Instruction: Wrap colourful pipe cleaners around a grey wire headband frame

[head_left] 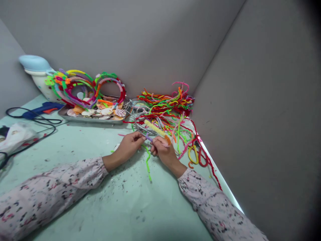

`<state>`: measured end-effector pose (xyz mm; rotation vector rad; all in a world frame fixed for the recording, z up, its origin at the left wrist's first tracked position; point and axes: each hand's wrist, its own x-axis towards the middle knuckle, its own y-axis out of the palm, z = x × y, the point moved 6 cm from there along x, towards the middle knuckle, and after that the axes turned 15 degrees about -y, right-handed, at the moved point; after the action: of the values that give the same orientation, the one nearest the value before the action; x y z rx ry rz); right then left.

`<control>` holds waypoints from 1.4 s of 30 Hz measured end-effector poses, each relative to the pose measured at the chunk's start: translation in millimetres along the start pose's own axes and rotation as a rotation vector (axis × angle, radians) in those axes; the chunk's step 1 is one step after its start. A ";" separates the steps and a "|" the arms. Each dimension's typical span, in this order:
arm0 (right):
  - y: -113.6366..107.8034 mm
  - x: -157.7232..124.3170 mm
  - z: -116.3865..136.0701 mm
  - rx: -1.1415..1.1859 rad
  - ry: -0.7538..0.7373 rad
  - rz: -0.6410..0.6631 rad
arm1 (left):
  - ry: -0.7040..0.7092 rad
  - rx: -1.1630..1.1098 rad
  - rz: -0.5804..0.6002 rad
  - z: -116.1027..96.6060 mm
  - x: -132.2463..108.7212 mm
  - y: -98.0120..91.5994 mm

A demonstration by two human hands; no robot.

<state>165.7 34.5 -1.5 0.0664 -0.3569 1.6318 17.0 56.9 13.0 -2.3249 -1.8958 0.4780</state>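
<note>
Two hands: left hand [130, 145], right hand [162, 150]. One steel tray [90, 120]. One blue glue gun [42, 109]. One plastic bag [15, 137].

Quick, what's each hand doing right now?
Left hand: closed, pinching a lilac pipe cleaner.
Right hand: closed, apparently pinching the same lilac pipe cleaner.

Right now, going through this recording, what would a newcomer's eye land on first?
The bright tangle of multicoloured pipe cleaners at the back right of the pale green tabletop stands out first. At back left, pipe-cleaner rings lean above a steel tray of seashells. At the centre, the left hand and right hand close near a fat yellow pipe cleaner.
</note>
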 end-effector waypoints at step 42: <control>2.1 0.3 3.7 0.061 -0.006 0.043 | 0.061 -0.036 -0.082 3.3 2.3 -6.5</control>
<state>163.0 33.7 1.7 0.1103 -0.3149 1.6852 10.4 60.1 11.3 -2.2454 -1.9780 0.3627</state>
